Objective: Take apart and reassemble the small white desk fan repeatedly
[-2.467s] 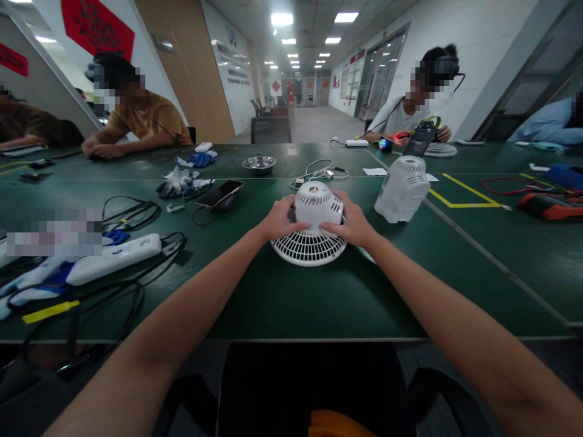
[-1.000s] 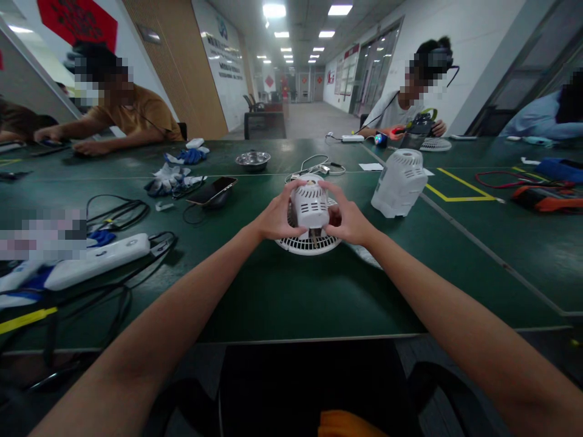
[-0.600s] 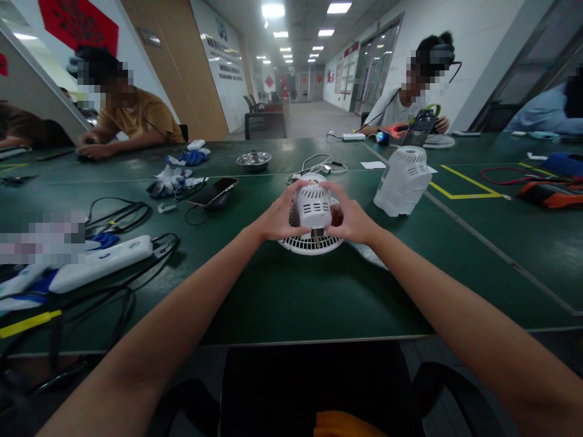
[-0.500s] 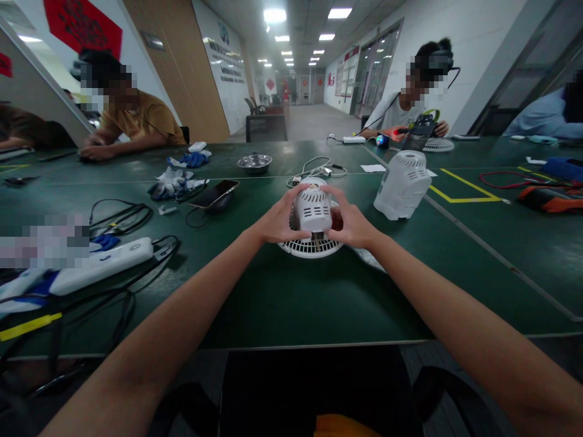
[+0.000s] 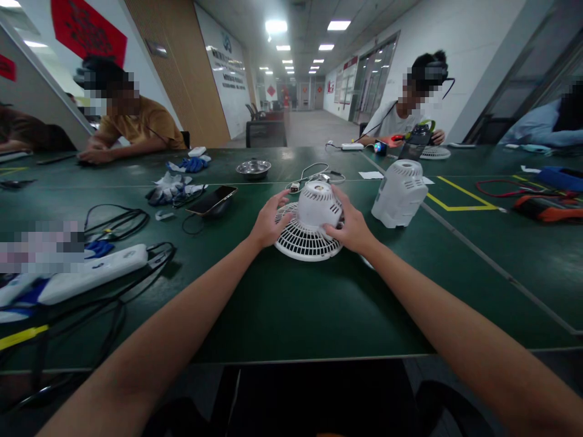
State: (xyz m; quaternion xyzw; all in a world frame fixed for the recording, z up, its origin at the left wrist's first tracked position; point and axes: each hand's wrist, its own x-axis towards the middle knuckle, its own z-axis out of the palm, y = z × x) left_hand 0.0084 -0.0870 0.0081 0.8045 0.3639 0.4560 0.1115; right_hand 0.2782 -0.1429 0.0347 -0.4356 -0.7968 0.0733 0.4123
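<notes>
A white slotted fan motor housing (image 5: pixel 317 205) stands on a round white fan grille (image 5: pixel 306 246) in front of me. My right hand (image 5: pixel 353 224) grips the housing from its right side, thumb on the front and fingers behind. On the left, my left hand (image 5: pixel 269 223) is open, fingers apart, close to the grille's left rim and clear of the housing. Some of the grille lies hidden under the housing and behind my right hand. A larger white plastic fan part (image 5: pixel 401 194) with slots at its top stands upright to the right.
Behind the grille lies a coiled pale cable (image 5: pixel 314 173) near a metal bowl (image 5: pixel 254 169). At left are a phone (image 5: pixel 213 200), gloves (image 5: pixel 170 187) and a white power strip (image 5: pixel 98 273) with black cords. An orange-edged tool (image 5: pixel 549 208) lies at right. Co-workers sit across the table.
My left hand has let go of the housing and opened to its left. The housing has turned, so its slots face right. My right hand still holds it.
</notes>
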